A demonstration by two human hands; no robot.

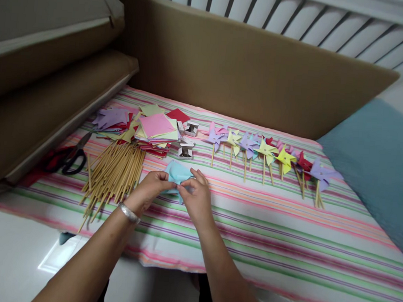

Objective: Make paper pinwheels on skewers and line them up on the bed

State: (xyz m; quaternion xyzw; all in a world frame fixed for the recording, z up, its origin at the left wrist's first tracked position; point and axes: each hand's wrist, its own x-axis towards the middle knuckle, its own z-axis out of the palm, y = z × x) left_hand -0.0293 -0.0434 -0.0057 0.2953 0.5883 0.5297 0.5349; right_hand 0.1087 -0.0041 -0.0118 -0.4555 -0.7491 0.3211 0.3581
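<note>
Your left hand (155, 183) and right hand (195, 191) both pinch the light blue paper (179, 171) between thumb and fingers, thumbs nearly meeting at its near side. That two-handed hold probably keeps the bent paper gathered at one spot; what lies under your fingertips is too small to tell.

Just left of your left hand, the wooden sticks (116, 170) fan out in a loose heap, seemingly put there for a short reach. Past them, farther left, lie the scissors (70, 154). Beyond your hands, slightly left, the stacked paper squares (158, 126) sit by two small boxes (185, 150), likely grouped as supplies. The pinwheels (266, 151) stretch in a row away to the right of your right hand, apparently kept off your working spot.

For edges, the striped cloth (284, 255) ends a little nearer to you than your hands, under your forearms. The brown panel (249, 71) stops reach well beyond them, and stacked cushions (63, 82) crowd the far left. Your widest room runs right, nearer than the pinwheels.
</note>
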